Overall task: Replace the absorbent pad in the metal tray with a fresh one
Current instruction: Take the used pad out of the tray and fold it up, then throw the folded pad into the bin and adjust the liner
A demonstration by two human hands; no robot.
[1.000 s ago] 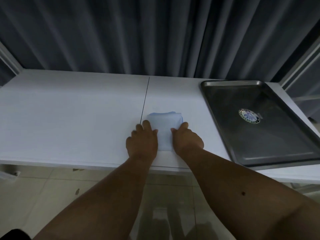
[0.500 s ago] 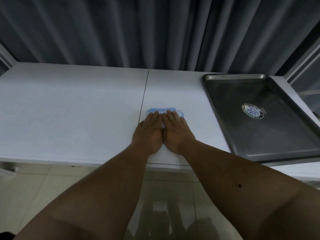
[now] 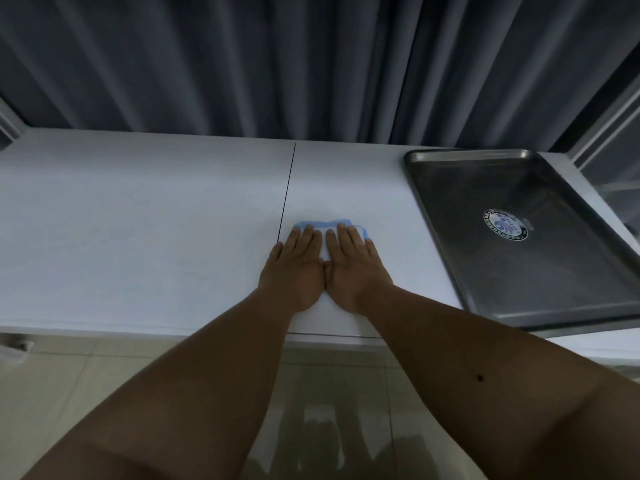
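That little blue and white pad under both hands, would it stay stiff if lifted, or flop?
The pad would probably flop: its far edge looks wavy and layered, like soft folded sheet. It is likely light, lying thin and flat under the left hand and right hand. On the smooth white table it might slide easily if pushed.

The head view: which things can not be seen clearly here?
- Folded blue pad: mostly hidden under the left hand and right hand, both flat on it.
- Round sticker in the metal tray: text too small.
- Tray's right corner: cut off by the frame edge.
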